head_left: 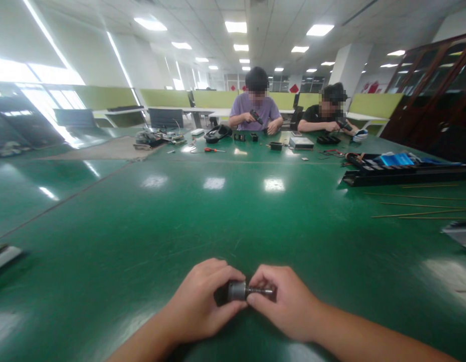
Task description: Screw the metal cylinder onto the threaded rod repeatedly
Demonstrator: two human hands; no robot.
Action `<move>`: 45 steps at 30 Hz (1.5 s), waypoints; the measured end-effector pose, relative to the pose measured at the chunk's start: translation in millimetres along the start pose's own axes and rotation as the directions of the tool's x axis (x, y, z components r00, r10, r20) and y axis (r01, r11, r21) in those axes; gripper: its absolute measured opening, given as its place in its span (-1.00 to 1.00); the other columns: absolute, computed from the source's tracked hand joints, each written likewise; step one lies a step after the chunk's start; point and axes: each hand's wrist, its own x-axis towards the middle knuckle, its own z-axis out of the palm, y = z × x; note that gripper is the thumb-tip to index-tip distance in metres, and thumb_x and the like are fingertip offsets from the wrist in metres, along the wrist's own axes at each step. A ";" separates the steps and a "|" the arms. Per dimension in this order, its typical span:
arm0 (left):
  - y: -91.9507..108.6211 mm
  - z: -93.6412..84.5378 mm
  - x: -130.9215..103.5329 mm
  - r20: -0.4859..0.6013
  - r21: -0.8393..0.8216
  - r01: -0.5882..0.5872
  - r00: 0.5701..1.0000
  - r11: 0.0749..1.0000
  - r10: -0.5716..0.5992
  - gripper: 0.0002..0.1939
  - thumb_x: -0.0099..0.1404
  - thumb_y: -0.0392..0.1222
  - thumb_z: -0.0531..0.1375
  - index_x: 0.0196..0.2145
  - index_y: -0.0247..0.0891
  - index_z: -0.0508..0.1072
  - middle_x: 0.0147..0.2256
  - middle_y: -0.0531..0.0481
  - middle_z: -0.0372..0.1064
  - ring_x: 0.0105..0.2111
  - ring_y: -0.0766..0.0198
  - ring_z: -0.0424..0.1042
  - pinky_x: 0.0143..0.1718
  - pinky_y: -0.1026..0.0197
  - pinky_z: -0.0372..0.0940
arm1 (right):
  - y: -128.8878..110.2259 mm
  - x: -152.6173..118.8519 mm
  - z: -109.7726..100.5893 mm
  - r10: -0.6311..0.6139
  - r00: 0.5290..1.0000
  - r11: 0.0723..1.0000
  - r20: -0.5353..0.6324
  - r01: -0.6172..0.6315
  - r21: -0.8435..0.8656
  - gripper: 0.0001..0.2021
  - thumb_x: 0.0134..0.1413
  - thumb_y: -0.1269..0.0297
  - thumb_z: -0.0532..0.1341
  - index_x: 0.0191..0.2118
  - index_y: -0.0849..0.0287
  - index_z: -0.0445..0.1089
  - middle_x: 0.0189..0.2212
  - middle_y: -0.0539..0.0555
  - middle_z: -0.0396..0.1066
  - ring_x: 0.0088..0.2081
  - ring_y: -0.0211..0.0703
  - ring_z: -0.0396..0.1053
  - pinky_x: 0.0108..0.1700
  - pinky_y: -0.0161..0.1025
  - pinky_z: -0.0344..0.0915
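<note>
Near the front of the green table, a grey metal cylinder with a thin ridged shaft lies level between my two hands; its exact kind is unclear. My left hand is closed round the cylinder, thumb below and fingers above. The thumb and fingertips of my right hand pinch the shaft where it leaves the cylinder. The shaft's bright tip points right, toward my right palm. My left fingers hide the cylinder's left end.
Across the table two people hold dark power tools. A red screwdriver, a white box and small black parts lie before them. On the right are a long black rail and thin rods.
</note>
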 end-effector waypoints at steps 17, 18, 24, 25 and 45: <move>-2.3 -0.5 -0.8 0.012 0.000 -0.001 1.000 1.000 0.001 -0.80 0.26 -0.14 0.28 -0.15 -0.16 0.43 -0.38 0.04 0.41 -0.38 0.21 0.36 -0.33 0.20 0.16 | 2.1 0.6 0.8 0.007 1.000 0.999 0.008 -0.008 0.033 -0.98 0.04 0.39 0.30 -0.34 0.18 0.47 -0.46 -0.03 0.48 -0.42 -0.24 0.38 -0.35 -0.35 0.22; -2.4 -0.7 -1.1 0.013 0.000 -0.002 1.000 1.000 0.002 -0.80 0.26 -0.14 0.28 -0.15 -0.16 0.43 -0.38 0.04 0.41 -0.38 0.21 0.36 -0.32 0.20 0.16 | 2.5 0.9 0.8 0.008 1.000 0.999 0.006 -0.008 0.033 -0.98 0.04 0.39 0.30 -0.35 0.18 0.47 -0.46 -0.03 0.48 -0.42 -0.25 0.38 -0.35 -0.35 0.21; -4.9 -0.1 -2.5 0.034 0.006 0.010 0.999 1.000 -0.010 -0.79 0.26 -0.15 0.29 -0.14 -0.14 0.43 -0.38 0.05 0.41 -0.37 0.21 0.36 -0.33 0.20 0.15 | 3.6 1.1 0.7 0.000 1.000 0.999 0.007 0.000 0.041 -0.98 0.05 0.38 0.30 -0.35 0.18 0.47 -0.46 -0.03 0.47 -0.43 -0.26 0.37 -0.37 -0.36 0.21; -5.3 0.1 -2.5 0.036 0.008 0.012 0.999 1.000 -0.012 -0.78 0.25 -0.15 0.29 -0.14 -0.14 0.43 -0.38 0.05 0.41 -0.37 0.21 0.35 -0.33 0.20 0.14 | 3.6 1.1 0.7 0.000 1.000 0.999 0.008 0.000 0.043 -0.98 0.05 0.38 0.30 -0.34 0.18 0.47 -0.46 -0.03 0.47 -0.44 -0.26 0.37 -0.37 -0.36 0.21; -3.9 -2.0 -0.5 0.032 0.004 0.002 0.999 1.000 -0.002 -0.79 0.26 -0.15 0.29 -0.15 -0.16 0.44 -0.39 0.04 0.41 -0.38 0.23 0.35 -0.34 0.21 0.16 | 0.5 0.4 -0.6 0.018 1.000 0.998 0.014 -0.018 0.053 -0.98 0.03 0.40 0.30 -0.35 0.20 0.47 -0.48 -0.03 0.46 -0.46 -0.27 0.35 -0.41 -0.38 0.19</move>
